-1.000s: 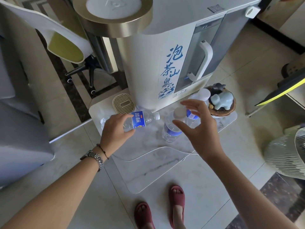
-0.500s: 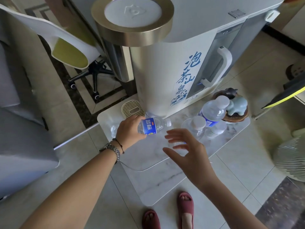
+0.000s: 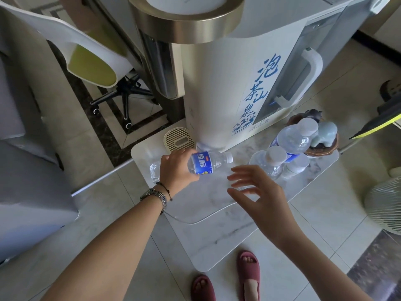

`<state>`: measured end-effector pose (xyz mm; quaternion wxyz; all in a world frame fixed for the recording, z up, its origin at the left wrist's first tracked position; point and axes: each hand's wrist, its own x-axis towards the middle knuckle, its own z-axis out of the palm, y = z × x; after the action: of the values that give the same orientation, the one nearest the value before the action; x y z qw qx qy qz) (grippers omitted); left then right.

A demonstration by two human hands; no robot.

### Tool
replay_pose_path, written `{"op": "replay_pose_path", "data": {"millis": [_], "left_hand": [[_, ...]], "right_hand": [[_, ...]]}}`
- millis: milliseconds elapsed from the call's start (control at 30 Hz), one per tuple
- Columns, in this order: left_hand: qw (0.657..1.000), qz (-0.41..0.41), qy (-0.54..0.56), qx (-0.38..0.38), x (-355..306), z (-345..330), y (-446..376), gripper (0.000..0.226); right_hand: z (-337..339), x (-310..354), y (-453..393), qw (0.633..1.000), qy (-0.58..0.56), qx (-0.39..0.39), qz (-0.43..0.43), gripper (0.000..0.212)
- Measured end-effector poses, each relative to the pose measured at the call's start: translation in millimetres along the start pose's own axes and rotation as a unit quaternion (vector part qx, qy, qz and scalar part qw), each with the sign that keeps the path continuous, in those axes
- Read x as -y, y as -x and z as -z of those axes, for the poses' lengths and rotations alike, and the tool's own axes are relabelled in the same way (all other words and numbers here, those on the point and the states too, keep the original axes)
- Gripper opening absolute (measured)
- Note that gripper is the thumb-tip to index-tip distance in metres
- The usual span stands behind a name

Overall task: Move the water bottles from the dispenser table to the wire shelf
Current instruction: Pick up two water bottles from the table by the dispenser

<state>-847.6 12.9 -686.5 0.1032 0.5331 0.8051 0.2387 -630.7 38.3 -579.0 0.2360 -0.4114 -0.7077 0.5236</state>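
Observation:
My left hand point(image 3: 176, 168) grips a clear water bottle with a blue label point(image 3: 206, 163), held sideways with its white cap pointing right, just above the marble dispenser table point(image 3: 217, 203). My right hand point(image 3: 258, 194) hovers open, fingers spread, to the right of that bottle and holds nothing. Just beyond its fingertips a second bottle point(image 3: 270, 162) stands upright. A third bottle point(image 3: 295, 139) stands behind it, and a smaller white-capped bottle point(image 3: 298, 165) is beside them. The wire shelf is not in view.
A tall white water dispenser point(image 3: 227, 88) with blue characters rises at the table's back. A beige drip grille point(image 3: 179, 140) lies by its base. A ceramic ornament in a bowl point(image 3: 323, 135) sits far right. An office chair point(image 3: 91, 59) stands left, a fan point(image 3: 384, 203) right.
My right hand has drawn back from the upright bottle's cap toward me and lowered, fingers spread. My left hand keeps its hold on the sideways bottle. The camera has shifted closer.

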Motion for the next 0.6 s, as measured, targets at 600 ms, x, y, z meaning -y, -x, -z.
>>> {"op": "replay_pose_path", "data": {"millis": [600], "left_hand": [[0.884,0.097,0.439,-0.13,-39,18,65,0.062]], "right_hand": [[9,14,15,0.999,-0.017,-0.022,0.035,0.031]]}}
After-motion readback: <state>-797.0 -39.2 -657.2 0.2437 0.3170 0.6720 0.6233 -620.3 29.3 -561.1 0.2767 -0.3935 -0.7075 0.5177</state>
